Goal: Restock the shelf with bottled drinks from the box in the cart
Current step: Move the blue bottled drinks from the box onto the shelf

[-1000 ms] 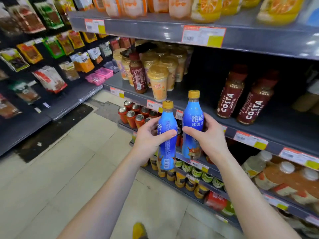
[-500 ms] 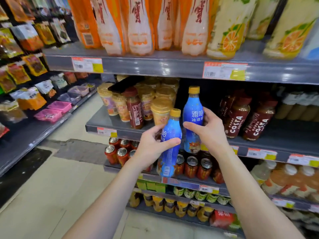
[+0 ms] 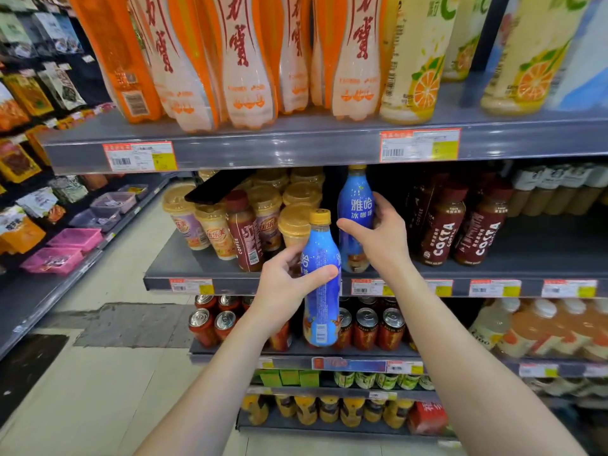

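Right hand [image 3: 378,238] grasps a blue bottle [image 3: 356,212], upright at the front edge of the middle shelf [image 3: 230,284], between the cups [image 3: 296,222] and brown coffee bottles [image 3: 442,225] | Left hand [image 3: 289,284] grips a second blue bottle [image 3: 320,291], slightly tilted, out in front of that shelf edge, yellow cap up

Two blue bottles [image 3: 320,284] with yellow caps [image 3: 319,217]; dark-brown Costa bottles [image 3: 442,228] have white lettering.

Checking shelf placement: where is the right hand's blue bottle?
In the head view, the blue bottle in the right hand is at the middle shelf, between yellow-lidded cups and Costa bottles.
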`<action>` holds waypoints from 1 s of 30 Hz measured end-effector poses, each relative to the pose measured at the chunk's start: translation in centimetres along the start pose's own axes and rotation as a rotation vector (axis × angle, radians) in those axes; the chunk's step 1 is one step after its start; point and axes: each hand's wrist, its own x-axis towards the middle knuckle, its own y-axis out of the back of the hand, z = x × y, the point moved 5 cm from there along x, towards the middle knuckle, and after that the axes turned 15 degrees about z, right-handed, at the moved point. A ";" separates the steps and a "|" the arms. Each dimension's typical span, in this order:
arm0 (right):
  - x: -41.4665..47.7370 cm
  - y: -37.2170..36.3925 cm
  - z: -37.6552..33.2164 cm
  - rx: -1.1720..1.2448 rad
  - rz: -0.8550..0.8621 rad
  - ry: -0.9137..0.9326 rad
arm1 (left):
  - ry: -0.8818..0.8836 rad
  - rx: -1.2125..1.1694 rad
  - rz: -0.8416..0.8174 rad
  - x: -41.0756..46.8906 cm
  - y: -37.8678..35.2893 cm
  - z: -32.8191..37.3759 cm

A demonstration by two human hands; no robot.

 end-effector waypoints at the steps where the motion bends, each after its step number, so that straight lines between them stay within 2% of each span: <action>1: 0.2 -0.1 0.2 -0.010 0.009 0.010 | 0.001 0.001 -0.003 0.0 0.0 0.0; 6: 0.8 -0.7 1.9 -0.024 0.021 0.025 | 0.017 -0.001 0.006 0.4 -0.4 0.1; 14: 1.7 -0.6 4.5 -0.234 -0.080 0.095 | -0.004 -0.043 0.033 1.0 -1.0 0.0; 26: 7.7 -4.5 7.5 -0.290 -0.025 0.022 | -0.036 -0.079 0.053 1.1 -1.4 0.5; 30: 9.4 -5.6 8.8 -0.235 -0.020 0.016 | -0.081 -0.070 0.070 1.1 -1.3 0.5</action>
